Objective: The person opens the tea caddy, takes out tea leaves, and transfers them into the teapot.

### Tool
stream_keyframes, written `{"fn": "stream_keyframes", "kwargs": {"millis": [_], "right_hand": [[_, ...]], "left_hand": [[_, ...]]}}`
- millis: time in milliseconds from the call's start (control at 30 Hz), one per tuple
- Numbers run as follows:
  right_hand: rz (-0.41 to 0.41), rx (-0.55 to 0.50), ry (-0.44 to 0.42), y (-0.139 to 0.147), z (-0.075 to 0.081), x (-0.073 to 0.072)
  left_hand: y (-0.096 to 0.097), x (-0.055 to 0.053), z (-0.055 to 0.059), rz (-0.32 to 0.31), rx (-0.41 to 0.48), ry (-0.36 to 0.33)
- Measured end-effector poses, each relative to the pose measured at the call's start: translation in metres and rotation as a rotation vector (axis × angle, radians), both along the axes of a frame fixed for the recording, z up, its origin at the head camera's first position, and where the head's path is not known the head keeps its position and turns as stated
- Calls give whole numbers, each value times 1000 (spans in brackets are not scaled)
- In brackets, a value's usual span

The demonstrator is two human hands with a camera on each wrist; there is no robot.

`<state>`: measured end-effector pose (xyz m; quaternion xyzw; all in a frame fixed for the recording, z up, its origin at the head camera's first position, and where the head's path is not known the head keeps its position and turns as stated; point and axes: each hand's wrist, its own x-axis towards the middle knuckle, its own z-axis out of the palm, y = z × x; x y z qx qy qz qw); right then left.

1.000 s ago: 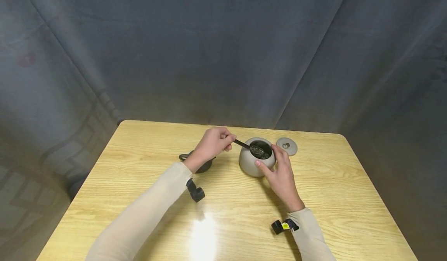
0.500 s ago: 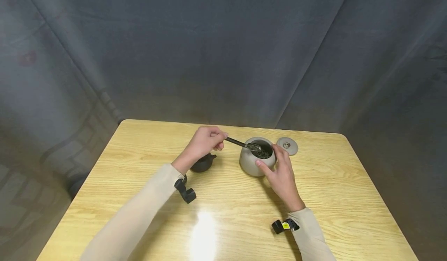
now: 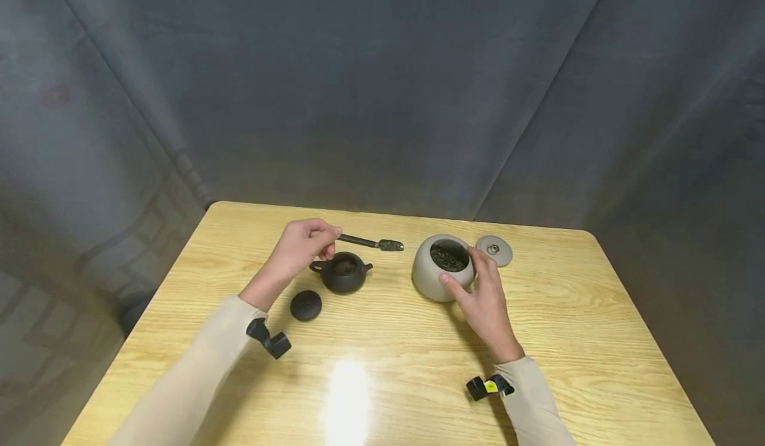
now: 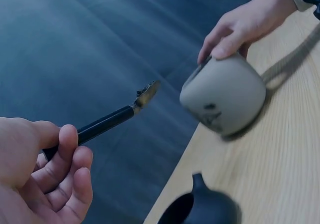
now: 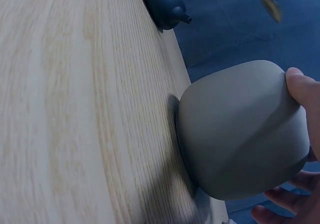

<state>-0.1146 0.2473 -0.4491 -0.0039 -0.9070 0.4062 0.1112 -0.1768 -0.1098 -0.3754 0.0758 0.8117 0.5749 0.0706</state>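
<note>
My left hand (image 3: 299, 247) pinches the black handle of a tea scoop (image 3: 358, 240) between thumb and fingers. Dark tea leaves (image 4: 144, 90) are heaped on its metal bowl, as the left wrist view shows. The scoop reaches to the right, above and behind a small dark teapot (image 3: 342, 284), which stands uncovered with its spout toward the jar. With thumb and fingers at the rim, my right hand (image 3: 485, 310) grips a round grey jar (image 3: 425, 279) on the table. More dark leaves (image 3: 447, 259) lie inside the jar.
The teapot's dark lid (image 3: 306, 305) lies in front of the teapot, near the left wrist. Behind the jar, to the right, is its grey lid (image 3: 495, 251). A dark curtain (image 3: 382, 101) hangs beyond the wooden table's (image 3: 574, 340) back edge.
My left hand has lifted the loaded tea scoop out of the jar and moved it left past the teapot, bringing the teapot and its lid into sight. My right hand stays on the jar.
</note>
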Motion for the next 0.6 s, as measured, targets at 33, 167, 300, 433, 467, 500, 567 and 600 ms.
{"fn": "stream_keyframes", "kwargs": {"millis": [33, 167, 300, 433, 467, 500, 567, 600], "right_hand": [[0, 0, 2, 0, 0, 0], [-5, 5, 7, 2, 1, 1], [-9, 8, 8, 2, 0, 2], [-11, 7, 18, 2, 1, 2], [-10, 6, 19, 2, 1, 2], [-10, 4, 21, 1, 1, 3], [-8, 1, 22, 1, 1, 3], [-6, 1, 22, 1, 1, 2]], "left_hand": [[-5, 1, -1, 11, -3, -2], [-22, 6, -6, 43, -33, -1], [-37, 12, -10, 70, -57, 3], [-49, 17, -15, 94, -93, -16], [-51, 18, -17, 100, -102, -21], [-53, 19, -18, 105, -114, -25], [-57, 20, -22, 119, -137, -27], [-58, 21, -23, 126, -148, -26]]}}
